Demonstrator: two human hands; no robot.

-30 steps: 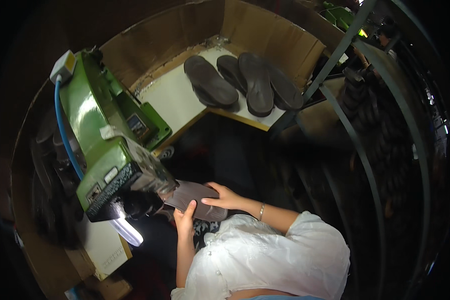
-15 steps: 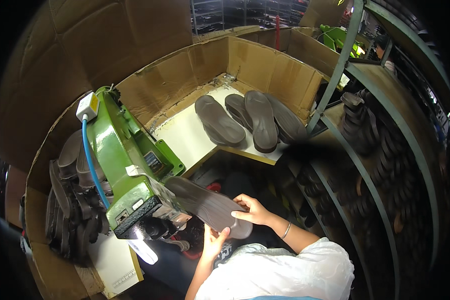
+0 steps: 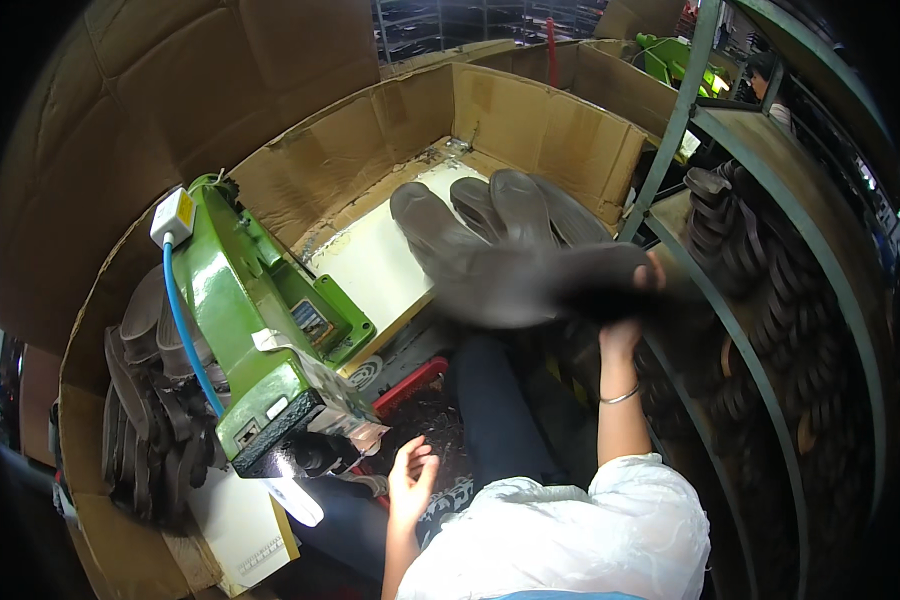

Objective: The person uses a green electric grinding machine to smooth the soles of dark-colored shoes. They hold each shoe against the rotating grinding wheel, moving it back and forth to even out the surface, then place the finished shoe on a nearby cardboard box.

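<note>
A dark brown shoe sole (image 3: 505, 285), smeared by motion, is held by its right end in my right hand (image 3: 622, 332). Part of that hand is hidden behind the sole. Behind it, several more brown soles (image 3: 425, 220) lie on the white tabletop (image 3: 365, 260), their near ends covered by the moving one. My left hand (image 3: 411, 480) holds nothing; its fingers are loosely bent and a little apart. It hovers just right of the head of a green sewing-type machine (image 3: 225, 290), apart from it.
Cardboard walls (image 3: 370, 125) ring the table. A heap of soles (image 3: 155, 400) sits left of the machine, which has a blue cable (image 3: 184, 325). Below is a red basket (image 3: 410, 385) with dark scraps. A metal rack (image 3: 735, 330) full of soles stands at the right; a person (image 3: 765, 80) is beyond.
My right hand has carried the sole from beside the machine head up and right toward the soles on the table. The left hand has let go of it and stayed low by the machine.
</note>
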